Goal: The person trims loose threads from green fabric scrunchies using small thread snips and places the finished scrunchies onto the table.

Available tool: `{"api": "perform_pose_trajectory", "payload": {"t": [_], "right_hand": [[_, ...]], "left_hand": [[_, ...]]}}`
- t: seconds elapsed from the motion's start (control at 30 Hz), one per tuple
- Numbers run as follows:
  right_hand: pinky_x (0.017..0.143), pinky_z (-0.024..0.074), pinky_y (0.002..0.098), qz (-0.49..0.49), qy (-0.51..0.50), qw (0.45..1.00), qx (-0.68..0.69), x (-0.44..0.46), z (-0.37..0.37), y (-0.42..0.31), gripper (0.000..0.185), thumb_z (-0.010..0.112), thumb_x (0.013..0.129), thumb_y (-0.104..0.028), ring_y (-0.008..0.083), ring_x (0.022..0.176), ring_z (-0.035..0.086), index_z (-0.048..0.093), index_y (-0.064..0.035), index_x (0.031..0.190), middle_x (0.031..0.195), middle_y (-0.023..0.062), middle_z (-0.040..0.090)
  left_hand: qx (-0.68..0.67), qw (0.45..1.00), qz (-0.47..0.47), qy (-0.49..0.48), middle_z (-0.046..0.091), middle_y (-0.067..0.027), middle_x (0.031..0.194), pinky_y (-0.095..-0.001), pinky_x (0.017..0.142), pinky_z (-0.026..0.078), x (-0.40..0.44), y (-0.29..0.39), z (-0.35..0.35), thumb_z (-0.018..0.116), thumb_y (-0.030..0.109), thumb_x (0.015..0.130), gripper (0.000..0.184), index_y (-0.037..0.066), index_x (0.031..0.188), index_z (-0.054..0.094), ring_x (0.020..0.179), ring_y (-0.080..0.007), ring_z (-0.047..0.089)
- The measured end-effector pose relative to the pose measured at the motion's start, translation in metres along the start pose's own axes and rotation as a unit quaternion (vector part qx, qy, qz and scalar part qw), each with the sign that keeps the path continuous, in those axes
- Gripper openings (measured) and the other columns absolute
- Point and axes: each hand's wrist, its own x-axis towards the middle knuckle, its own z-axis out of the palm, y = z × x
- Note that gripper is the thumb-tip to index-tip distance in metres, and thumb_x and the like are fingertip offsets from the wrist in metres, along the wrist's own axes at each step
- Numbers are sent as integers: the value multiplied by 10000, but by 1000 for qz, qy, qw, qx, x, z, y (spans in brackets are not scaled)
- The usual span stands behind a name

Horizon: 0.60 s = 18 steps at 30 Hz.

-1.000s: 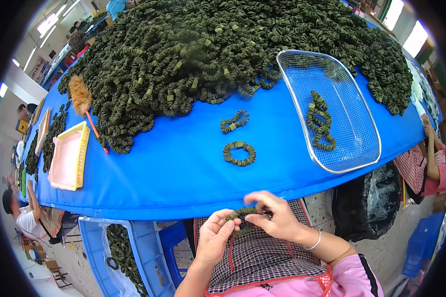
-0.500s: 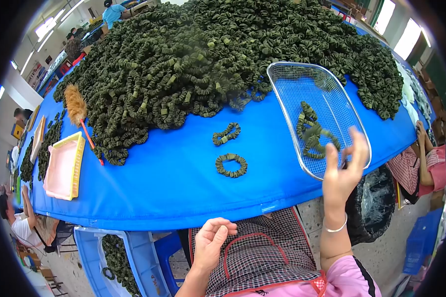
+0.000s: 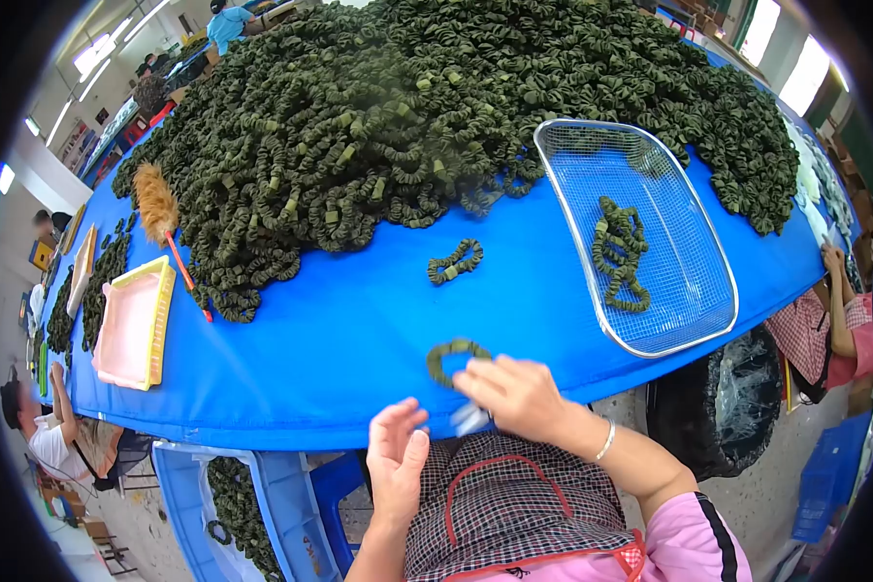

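Observation:
My right hand has its fingers closed on the edge of a dark green scrunchie, blurred by motion, just above the table's front part. Under those fingers sticks out a small pale, shiny thing, too smeared to name. My left hand is beside it at the table edge, fingers loosely bent and apart, with nothing visible in it. A second, twisted scrunchie lies farther back on the blue cloth. Several more scrunchies rest in the wire mesh basket to the right.
A huge heap of green scrunchies covers the back of the blue table. To the left are a feather duster and a yellow-rimmed tray. Below stands a blue crate. Other people work around the table.
My right hand has moved from the mesh basket leftward to the nearer scrunchie and taken hold of it. That scrunchie has shifted toward me. My left hand stays near the table edge.

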Motion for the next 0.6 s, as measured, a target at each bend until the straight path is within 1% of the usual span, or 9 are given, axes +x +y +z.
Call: {"api": "perform_pose_trajectory", "payload": {"t": [0.1, 0.17, 0.2, 0.3, 0.33, 0.37, 0.43, 0.47, 0.6], "right_hand": [[445, 400, 227, -120, -3, 993, 9, -13, -14, -26, 267, 592, 652, -150, 102, 601, 500, 579, -76, 908, 865, 4, 554], [436, 373, 204, -129, -4, 991, 22, -23, -14, -35, 258, 594, 651, -139, 86, 591, 481, 590, -86, 903, 863, -8, 550], [460, 403, 203, -114, -5, 991, 66, -27, -16, -35, 285, 649, 651, -143, 92, 607, 497, 590, -75, 921, 874, 20, 545], [508, 447, 237, 100, 97, 967, 213, -27, -24, -52, 318, 706, 657, -166, 135, 646, 531, 588, -54, 930, 904, 62, 542], [590, 475, 272, 177, 111, 954, 214, -20, -27, -56, 389, 741, 649, -195, 186, 680, 549, 573, -41, 964, 949, 105, 531], [621, 467, 272, 254, 82, 924, 273, -16, -27, -59, 387, 711, 685, -181, 221, 707, 559, 552, -39, 1007, 900, 125, 553], [632, 456, 255, 301, -86, 860, 403, -22, -20, -51, 311, 662, 748, -161, 177, 715, 572, 546, -11, 994, 845, 106, 587], [627, 450, 248, 408, -67, 708, 573, -21, -19, -55, 196, 606, 805, -136, 126, 714, 570, 562, 13, 925, 773, 66, 604], [628, 445, 247, 431, -49, 576, 693, -20, -24, -52, 145, 588, 820, -133, 110, 676, 548, 583, 9, 851, 712, 52, 584]], "left_hand": [[33, 998, 38, -33, 506, -105, 1091, -279, 866, 392, 5, 8, -1, 586, 44, 804, 373, 7, 1128, 405, 1002, -165, 491], [6, 995, -27, -95, 547, -94, 986, -254, 788, 437, 4, 2, -10, 555, 4, 817, 229, -6, 1027, 462, 887, -153, 550], [-1, 996, -21, -87, 553, -97, 969, -250, 766, 445, 2, 0, -9, 550, 3, 820, 203, -10, 1007, 471, 858, -147, 558], [0, 995, -19, -99, 558, -102, 955, -247, 743, 453, -3, -3, -4, 551, 2, 820, 177, -16, 982, 481, 840, -141, 562], [4, 994, -21, -108, 557, -103, 957, -248, 743, 453, -5, -4, -3, 554, 2, 819, 177, -17, 979, 482, 845, -140, 560], [-3, 993, -20, -118, 557, -102, 955, -248, 744, 453, -7, -5, -1, 556, 0, 817, 172, -17, 973, 483, 848, -139, 558], [-18, 990, -17, -138, 558, -100, 953, -246, 745, 453, -10, -6, 3, 559, -5, 814, 163, -18, 959, 487, 854, -137, 554], [-7, 989, -39, -144, 556, -95, 921, -252, 732, 451, -11, -6, 2, 562, 19, 817, 176, -8, 965, 469, 838, -139, 550], [-182, 965, -135, -132, 487, -39, 770, -279, 626, 390, -12, 0, 7, 592, 85, 798, 204, 51, 950, 460, 615, -103, 420]]}}
